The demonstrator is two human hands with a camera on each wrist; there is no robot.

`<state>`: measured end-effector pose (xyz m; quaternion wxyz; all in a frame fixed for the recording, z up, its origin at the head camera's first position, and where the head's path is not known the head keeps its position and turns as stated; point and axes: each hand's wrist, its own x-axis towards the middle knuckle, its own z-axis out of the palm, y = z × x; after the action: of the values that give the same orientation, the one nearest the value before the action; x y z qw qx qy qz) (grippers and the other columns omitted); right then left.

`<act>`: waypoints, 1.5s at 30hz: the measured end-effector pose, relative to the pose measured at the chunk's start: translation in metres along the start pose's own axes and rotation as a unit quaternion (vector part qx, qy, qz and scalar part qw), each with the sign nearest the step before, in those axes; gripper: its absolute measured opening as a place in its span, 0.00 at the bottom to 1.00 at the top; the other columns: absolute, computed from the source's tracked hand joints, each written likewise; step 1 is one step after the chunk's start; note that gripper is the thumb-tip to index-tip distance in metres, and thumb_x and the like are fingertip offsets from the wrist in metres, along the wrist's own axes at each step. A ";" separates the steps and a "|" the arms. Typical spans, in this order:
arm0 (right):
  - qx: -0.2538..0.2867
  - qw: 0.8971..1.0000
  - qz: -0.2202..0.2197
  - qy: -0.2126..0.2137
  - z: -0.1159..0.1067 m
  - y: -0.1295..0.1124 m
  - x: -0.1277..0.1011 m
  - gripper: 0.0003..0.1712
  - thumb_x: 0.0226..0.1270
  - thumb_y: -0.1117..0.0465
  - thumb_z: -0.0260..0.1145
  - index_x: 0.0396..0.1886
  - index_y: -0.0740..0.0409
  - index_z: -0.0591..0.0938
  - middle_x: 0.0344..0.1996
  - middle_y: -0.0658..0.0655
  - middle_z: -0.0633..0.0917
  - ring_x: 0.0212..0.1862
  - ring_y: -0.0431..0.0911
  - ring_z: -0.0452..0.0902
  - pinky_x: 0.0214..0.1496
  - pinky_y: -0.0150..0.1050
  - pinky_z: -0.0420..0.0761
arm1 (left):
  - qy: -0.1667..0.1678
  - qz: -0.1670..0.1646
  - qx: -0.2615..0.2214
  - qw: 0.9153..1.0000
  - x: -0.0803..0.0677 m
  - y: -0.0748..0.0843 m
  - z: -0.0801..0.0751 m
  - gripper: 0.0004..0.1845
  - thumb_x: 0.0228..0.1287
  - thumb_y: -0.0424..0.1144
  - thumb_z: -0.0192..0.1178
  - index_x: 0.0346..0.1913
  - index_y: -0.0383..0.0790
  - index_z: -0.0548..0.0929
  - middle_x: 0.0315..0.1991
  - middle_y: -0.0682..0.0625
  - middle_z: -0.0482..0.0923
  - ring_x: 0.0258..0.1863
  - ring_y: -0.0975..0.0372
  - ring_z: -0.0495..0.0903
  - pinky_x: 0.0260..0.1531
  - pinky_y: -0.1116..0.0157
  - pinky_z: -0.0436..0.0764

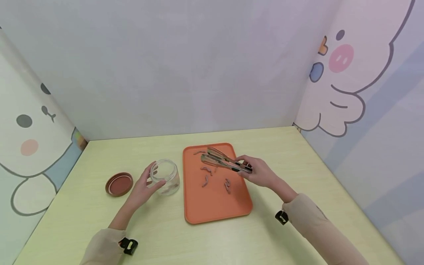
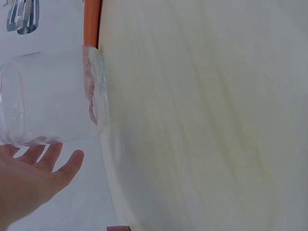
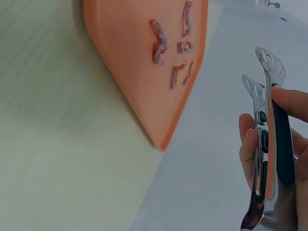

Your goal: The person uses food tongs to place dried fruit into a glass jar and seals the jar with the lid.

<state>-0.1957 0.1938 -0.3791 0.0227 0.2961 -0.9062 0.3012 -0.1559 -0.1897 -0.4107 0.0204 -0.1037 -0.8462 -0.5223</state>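
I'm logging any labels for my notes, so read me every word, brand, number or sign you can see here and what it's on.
None: no readable text in any view.
The glass jar, its lid, the orange tray and the tongs bear no lettering.
The walls show only cartoon animal drawings, no words.
The black wrist straps show a pale mark too small to read.

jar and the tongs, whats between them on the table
In the head view, only the left strip of the orange tray lies between the glass jar and the tongs; that strip is bare.
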 end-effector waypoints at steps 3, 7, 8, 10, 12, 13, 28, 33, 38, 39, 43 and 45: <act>0.003 1.000 0.015 0.007 0.001 0.007 -0.008 0.21 0.55 0.61 0.65 0.50 0.52 0.74 0.28 0.49 0.76 0.21 0.40 0.68 0.20 0.35 0.70 | -0.001 -0.001 0.000 1.000 0.000 0.000 0.000 0.39 0.57 0.38 0.59 0.66 0.33 0.50 0.62 0.34 0.54 0.59 0.44 0.55 0.52 0.46 0.63; 0.004 1.000 0.028 0.013 -0.002 0.015 -0.019 0.20 0.55 0.61 0.66 0.49 0.53 0.74 0.29 0.49 0.76 0.21 0.39 0.68 0.20 0.35 0.71 | -0.002 -0.001 -0.001 1.000 0.001 0.000 -0.001 0.39 0.57 0.38 0.59 0.66 0.33 0.49 0.62 0.34 0.54 0.59 0.44 0.54 0.52 0.46 0.63; 0.005 0.999 0.030 0.012 -0.002 0.016 -0.021 0.20 0.54 0.61 0.66 0.48 0.53 0.74 0.29 0.49 0.76 0.20 0.39 0.68 0.20 0.35 0.71 | -0.002 -0.001 -0.001 1.000 0.001 0.000 -0.001 0.39 0.57 0.39 0.59 0.66 0.33 0.49 0.62 0.34 0.54 0.59 0.44 0.54 0.52 0.46 0.63; 0.004 0.999 0.031 0.012 -0.002 0.019 -0.027 0.19 0.54 0.61 0.66 0.48 0.54 0.74 0.29 0.48 0.76 0.20 0.38 0.68 0.20 0.34 0.70 | -0.003 0.000 -0.001 1.000 0.001 0.000 -0.001 0.39 0.57 0.39 0.59 0.66 0.33 0.49 0.62 0.34 0.54 0.59 0.44 0.54 0.52 0.46 0.63; 0.000 0.999 0.032 0.011 -0.002 0.023 -0.032 0.19 0.54 0.62 0.66 0.47 0.54 0.75 0.29 0.48 0.76 0.19 0.37 0.67 0.20 0.34 0.70 | -0.003 0.000 0.000 1.000 0.001 0.000 -0.001 0.39 0.57 0.39 0.59 0.66 0.34 0.49 0.62 0.34 0.54 0.59 0.44 0.54 0.52 0.46 0.63; -0.003 0.999 0.034 0.010 -0.002 0.024 -0.035 0.19 0.54 0.62 0.66 0.47 0.54 0.75 0.28 0.47 0.76 0.19 0.37 0.67 0.21 0.33 0.70 | -0.004 -0.001 0.000 1.000 0.001 0.000 0.000 0.39 0.57 0.39 0.59 0.66 0.34 0.49 0.62 0.34 0.53 0.60 0.44 0.54 0.52 0.46 0.63; -0.042 0.998 0.046 -0.002 0.002 0.029 -0.062 0.16 0.51 0.65 0.67 0.42 0.52 0.77 0.23 0.44 0.75 0.17 0.35 0.62 0.18 0.32 0.65 | -0.002 -0.006 0.006 1.000 0.001 0.003 0.000 0.39 0.58 0.39 0.59 0.66 0.33 0.49 0.62 0.34 0.53 0.60 0.44 0.54 0.53 0.46 0.62; -0.047 0.998 0.044 -0.007 0.005 0.029 -0.064 0.16 0.51 0.65 0.67 0.41 0.52 0.77 0.23 0.43 0.74 0.17 0.35 0.62 0.18 0.31 0.65 | -0.002 -0.009 0.004 1.000 0.001 0.003 -0.001 0.39 0.58 0.39 0.59 0.66 0.34 0.49 0.62 0.34 0.53 0.60 0.44 0.54 0.53 0.46 0.63; -0.051 0.997 0.049 -0.007 0.008 0.029 -0.064 0.16 0.51 0.65 0.67 0.41 0.51 0.77 0.21 0.43 0.74 0.17 0.34 0.62 0.17 0.31 0.65 | -0.001 -0.009 0.005 1.000 0.001 0.002 -0.001 0.39 0.58 0.39 0.59 0.66 0.34 0.49 0.62 0.35 0.53 0.60 0.44 0.54 0.52 0.46 0.63; -0.051 0.997 0.051 -0.006 0.008 0.028 -0.064 0.16 0.51 0.65 0.67 0.41 0.51 0.78 0.21 0.43 0.74 0.16 0.34 0.62 0.17 0.31 0.65 | -0.001 -0.009 0.006 1.000 0.001 0.002 -0.001 0.39 0.57 0.39 0.59 0.66 0.34 0.49 0.62 0.35 0.53 0.60 0.44 0.54 0.52 0.47 0.63; -0.053 0.997 0.052 -0.010 0.010 0.027 -0.064 0.16 0.50 0.66 0.67 0.40 0.51 0.78 0.19 0.42 0.73 0.15 0.34 0.62 0.16 0.30 0.65 | -0.002 -0.007 0.004 1.000 0.001 0.001 0.000 0.39 0.57 0.39 0.59 0.66 0.34 0.49 0.62 0.34 0.53 0.60 0.44 0.54 0.52 0.46 0.63; -0.050 0.997 0.049 -0.012 0.011 0.026 -0.064 0.15 0.50 0.67 0.66 0.40 0.51 0.78 0.19 0.42 0.73 0.15 0.34 0.61 0.16 0.30 0.65 | -0.002 -0.006 0.001 1.000 0.000 0.001 -0.001 0.39 0.57 0.39 0.59 0.66 0.34 0.49 0.62 0.34 0.54 0.59 0.44 0.54 0.52 0.46 0.63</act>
<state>-0.1560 0.2382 -0.4161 0.0116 0.2531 -0.9338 0.2524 -0.1562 -0.1899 -0.4099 0.0159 -0.0998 -0.8475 -0.5211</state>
